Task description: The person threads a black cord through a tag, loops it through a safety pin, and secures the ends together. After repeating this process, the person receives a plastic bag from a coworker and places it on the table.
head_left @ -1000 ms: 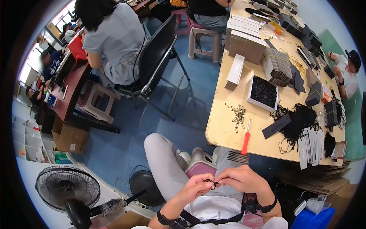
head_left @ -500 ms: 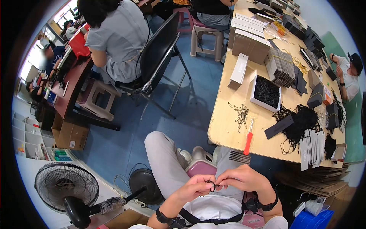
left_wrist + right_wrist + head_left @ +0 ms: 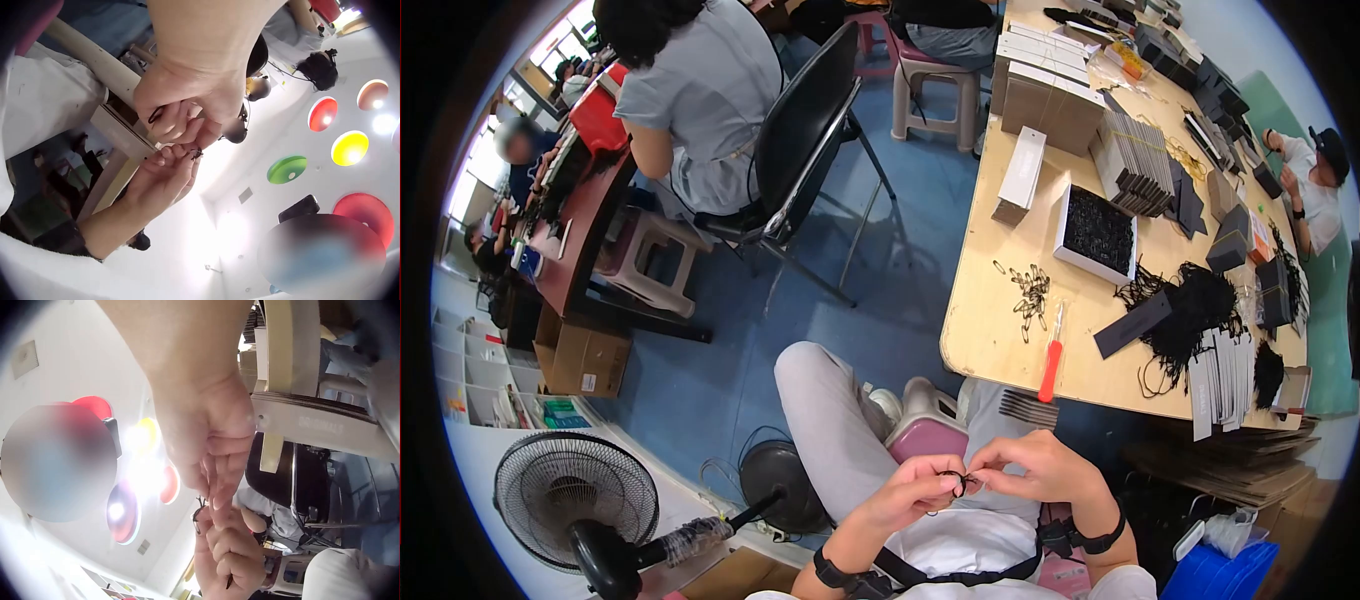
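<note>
Head view: black cord (image 3: 959, 486) pinched by left hand (image 3: 912, 492) and right hand (image 3: 1030, 470), both held close together in front of white shirt (image 3: 950, 545). Table (image 3: 980, 340) seen just past hands; clips (image 3: 1030, 292), red tool (image 3: 1050, 370) and white box (image 3: 1090, 268) held on top.

Left wrist view: cord seen at right hand's fingertips; small dark loop (image 3: 155, 115) seen at left hand's curled fingers.

Right wrist view: cord seen where fingertips are brought together.

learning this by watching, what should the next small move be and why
Probably have the right hand draw the black cord gently tighter while the left hand steadies it: both hands pinch it close together, and it looks looped, not taut.
</note>
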Available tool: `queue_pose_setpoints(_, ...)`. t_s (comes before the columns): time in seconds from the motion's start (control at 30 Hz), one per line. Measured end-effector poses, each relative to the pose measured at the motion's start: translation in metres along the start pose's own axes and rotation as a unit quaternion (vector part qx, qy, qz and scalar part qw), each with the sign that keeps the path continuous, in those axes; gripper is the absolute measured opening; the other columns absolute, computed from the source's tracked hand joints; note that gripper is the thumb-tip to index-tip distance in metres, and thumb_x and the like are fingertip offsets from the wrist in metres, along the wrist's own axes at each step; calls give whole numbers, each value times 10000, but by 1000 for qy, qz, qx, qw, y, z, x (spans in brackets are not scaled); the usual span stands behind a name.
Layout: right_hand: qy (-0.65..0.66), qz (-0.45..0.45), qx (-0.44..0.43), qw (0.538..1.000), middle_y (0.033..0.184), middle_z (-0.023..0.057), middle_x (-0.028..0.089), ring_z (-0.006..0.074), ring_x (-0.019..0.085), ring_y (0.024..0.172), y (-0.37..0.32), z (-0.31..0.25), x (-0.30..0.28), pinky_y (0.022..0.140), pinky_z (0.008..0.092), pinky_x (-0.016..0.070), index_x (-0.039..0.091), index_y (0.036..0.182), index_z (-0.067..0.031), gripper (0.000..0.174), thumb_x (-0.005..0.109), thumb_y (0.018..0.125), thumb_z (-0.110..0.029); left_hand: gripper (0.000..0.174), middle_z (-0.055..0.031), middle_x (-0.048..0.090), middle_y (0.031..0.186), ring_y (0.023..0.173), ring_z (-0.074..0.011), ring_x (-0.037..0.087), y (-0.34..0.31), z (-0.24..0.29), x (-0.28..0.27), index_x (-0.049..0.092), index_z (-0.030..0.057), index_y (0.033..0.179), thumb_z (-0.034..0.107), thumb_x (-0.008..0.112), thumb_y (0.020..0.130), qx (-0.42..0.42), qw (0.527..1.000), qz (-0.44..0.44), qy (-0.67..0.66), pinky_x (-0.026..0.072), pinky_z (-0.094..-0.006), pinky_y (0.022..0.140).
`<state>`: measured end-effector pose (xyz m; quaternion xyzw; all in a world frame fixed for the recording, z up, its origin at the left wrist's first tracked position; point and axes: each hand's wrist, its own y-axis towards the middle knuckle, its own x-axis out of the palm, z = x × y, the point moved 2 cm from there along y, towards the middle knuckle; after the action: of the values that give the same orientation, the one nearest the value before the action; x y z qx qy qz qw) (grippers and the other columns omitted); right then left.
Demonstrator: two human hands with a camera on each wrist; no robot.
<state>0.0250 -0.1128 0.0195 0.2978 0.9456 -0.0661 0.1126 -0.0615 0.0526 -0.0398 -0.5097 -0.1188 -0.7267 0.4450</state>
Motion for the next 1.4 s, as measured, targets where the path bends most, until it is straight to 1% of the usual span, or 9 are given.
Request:
queue_pose_setpoints(0.27,11,52,-17,998,775,72,678,191,681,687,-6,3,6,616,268,531,608,926,-40,116,639,827,-91,204,51,456,688,494,-1,250,2,-3,1,523,46,869,241,581,890,18,998,-16,-51,174,-193,449)
queue_pose_setpoints(0.53,46,78,-24,996,794,78,687,186,682,686,-5,3,11,611,259,527,629,956,-45,149,661,821,-99,127,55,489,725,512,-9,277,-2,2,-4,553,42,883,168,561,900,32,998,43,13,201,-190,466)
queue_pose_setpoints(0.63,5,77,0,997,798,76,695,166,687,679,-6,4,13,582,242,527,654,892,-16,130,690,779,-67,111,61,474,701,514,-11,280,-3,5,0,557,40,891,150,557,902,27,999,36,-1,203,-191,466)
queue_pose_setpoints(0.83,-128,130,-121,976,755,81,667,199,650,611,-4,-11,18,507,251,497,655,871,-18,165,683,709,-8,130,57,473,706,507,-15,271,-8,6,7,555,29,894,159,559,902,43,997,13,-62,197,-194,465)
queue_pose_setpoints(0.9,-261,167,-165,936,751,68,653,203,630,578,-2,-17,21,484,260,487,651,874,-25,209,678,670,9,128,49,495,723,524,-13,304,-9,9,10,562,24,903,152,556,906,55,997,28,-52,229,-186,477)
queue_pose_setpoints(0.97,-280,186,-176,925,768,55,651,183,615,569,-1,-15,25,478,257,482,647,886,-34,218,668,671,-6,127,42,518,740,542,-10,336,-10,13,15,568,19,913,145,553,910,66,996,41,-41,260,-178,490)
queue_pose_setpoints(1.13,-287,221,-196,911,792,71,655,187,620,582,3,-17,28,487,260,490,642,937,-19,249,665,689,-18,151,-20,624,920,773,-27,508,-12,21,23,596,-10,1028,78,549,915,184,950,183,175,401,-164,661)
queue_pose_setpoints(1.2,-159,225,-157,948,777,91,662,210,637,595,3,-15,28,501,269,500,651,934,-5,223,672,712,-2,161,-19,625,915,776,-26,510,-13,19,22,596,-14,1043,70,551,913,195,940,192,204,400,-165,658)
queue_pose_setpoints(1.4,-152,269,-179,934,680,106,653,213,646,561,8,-12,27,492,250,487,670,870,5,167,684,704,23,136,-15,621,865,747,-35,522,-14,14,31,607,-34,1002,34,580,887,242,889,259,291,416,-177,643)
